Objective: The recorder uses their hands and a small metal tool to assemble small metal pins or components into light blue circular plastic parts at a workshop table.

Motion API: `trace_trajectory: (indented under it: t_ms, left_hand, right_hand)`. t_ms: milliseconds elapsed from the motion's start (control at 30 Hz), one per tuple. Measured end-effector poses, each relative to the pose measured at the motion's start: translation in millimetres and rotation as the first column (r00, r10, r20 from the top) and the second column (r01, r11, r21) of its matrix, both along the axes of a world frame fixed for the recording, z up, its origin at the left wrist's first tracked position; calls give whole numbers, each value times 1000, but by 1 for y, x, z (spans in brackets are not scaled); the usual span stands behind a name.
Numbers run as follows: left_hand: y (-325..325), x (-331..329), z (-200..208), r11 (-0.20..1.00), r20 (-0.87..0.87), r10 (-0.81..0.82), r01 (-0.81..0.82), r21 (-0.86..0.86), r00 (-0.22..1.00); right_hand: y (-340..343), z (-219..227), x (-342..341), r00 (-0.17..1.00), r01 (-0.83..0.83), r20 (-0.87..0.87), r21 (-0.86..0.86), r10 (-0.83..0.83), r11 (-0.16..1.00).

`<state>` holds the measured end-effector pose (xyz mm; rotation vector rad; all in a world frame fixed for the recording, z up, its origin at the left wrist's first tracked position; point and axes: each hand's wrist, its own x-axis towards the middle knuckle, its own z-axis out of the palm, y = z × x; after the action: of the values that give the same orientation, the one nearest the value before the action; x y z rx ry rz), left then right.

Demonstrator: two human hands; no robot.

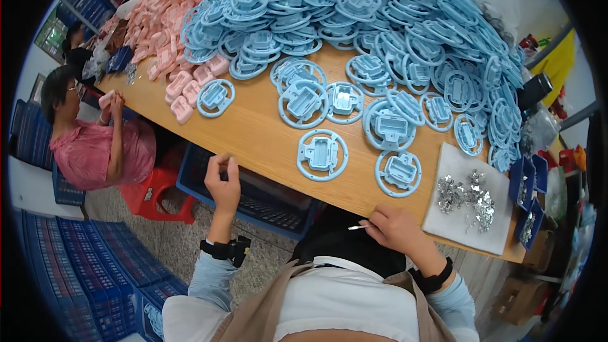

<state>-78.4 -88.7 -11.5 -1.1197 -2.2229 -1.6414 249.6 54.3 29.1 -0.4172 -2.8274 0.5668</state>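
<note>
My left hand [223, 185] is raised in front of the table's near edge, fingers loosely bent, thumb apart, nothing visible in it. At the same edge, further right, my right hand [396, 231] pinches a slim, pale stick-like piece [358, 227], whose exact kind I cannot make out. Beyond my hands, a light blue round plastic part [323, 154] with a rectangular recess lies on the wooden table [266, 133]. Another blue part [398, 174] is just above my right hand. Small shiny metal pieces [480, 206] are heaped on a white foam sheet [437, 223] to the right.
A big pile of blue parts [304, 6] covers the far table, beside a heap of pink parts [171, 12]. Small blue bins [523, 180] stand at the right edge. A co-worker [95, 133] sits at left near a red stool [152, 196]; blue crates [82, 272] are stacked lower left.
</note>
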Motion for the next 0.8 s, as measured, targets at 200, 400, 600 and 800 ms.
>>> trace_trajectory:
  t_ms: [200,400,600,800]
  left_hand:
    - [72,-29,34,968,-284,-231,191,-160,931]
    - [172,-25,50,805,-470,-547,281,-522,693]
    - [156,-37,36,708,-310,-558,247,-662,770]
    - [132,-43,31,768,-258,-452,225,-600,854]
  right_hand:
    - [58,29,-63,990,129,-74,79,-124,988]
    - [132,26,-148,987,153,11,232,-159,961]
    - [143,30,-142,899,10,413,322,-150,947]
    - [163,25,-164,981,139,90,300,-173,944]
